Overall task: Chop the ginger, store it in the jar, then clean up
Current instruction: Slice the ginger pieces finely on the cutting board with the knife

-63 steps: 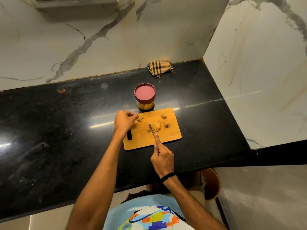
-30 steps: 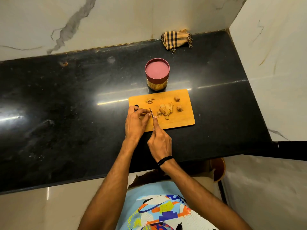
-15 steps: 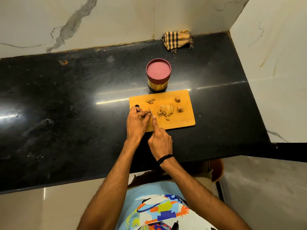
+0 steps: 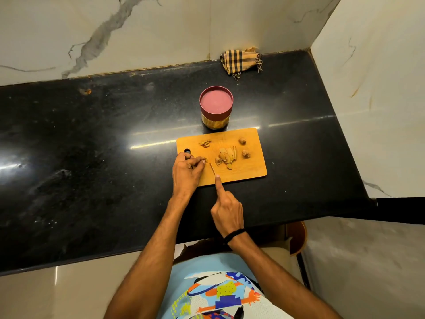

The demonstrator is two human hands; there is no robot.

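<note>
Pinches a small ginger piece (image 4: pixel 205 160) under the gathered fingertips of the left hand (image 4: pixel 186 172), close to the near-left corner of the cutting board (image 4: pixel 243 173) and just beside the board's hanging hole. Grips a knife (image 4: pixel 212 168) in the right hand (image 4: pixel 227 210), with the index finger stretched straight along the back of the blade, the other fingers curled round the handle, and the handle itself hidden in the fist. Rests the blade on the board with its tip just to the right of the pinched piece. Note the loose heap of ginger slices (image 4: pixel 226 157) at the middle of the board, two uncut ginger chunks (image 4: pixel 242 140) toward its right edge, apart from the blade, and a few peel scraps (image 4: pixel 205 143) near its far edge. Locate the board on the black counter (image 4: pixel 92 157), close to the near edge and right of centre. Note the jar (image 4: pixel 216 109), upright with its maroon lid on, just beside the board's far edge. Note the checked cloth (image 4: pixel 240 61), crumpled in the far right corner of the counter against the wall, well apart from the jar. Note the black band (image 4: pixel 234 234) on the right wrist.
</note>
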